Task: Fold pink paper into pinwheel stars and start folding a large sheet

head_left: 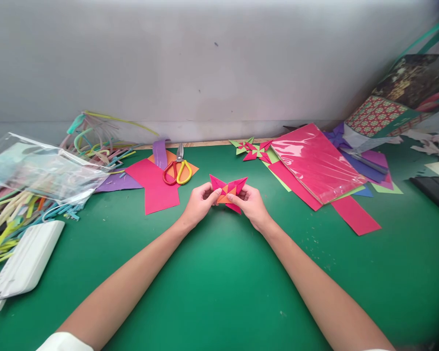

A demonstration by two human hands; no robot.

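A folded paper star (231, 187) in pink and orange is held above the green table, its points fanning out between my two hands. My left hand (201, 202) pinches its left side, thumb on the front face. On the opposite side my right hand (252, 204) grips it the same way, thumb pressed near the orange centre. The fingers behind the paper are partly hidden. Beyond my hands lie finished-looking folded stars (258, 151) in pink and green. Scissors (178, 168) with one red and one yellow handle rest on pink and orange paper (161, 197) to the left.
A plastic-wrapped pack of pink paper (316, 163) lies right, over loose coloured sheets. At left are a clear plastic pouch (40, 161), many coloured strips (7, 229) and a white power strip-like device (27, 261). A grey wall (205, 63) bounds the back; a patterned bag (382, 114) stands far right.
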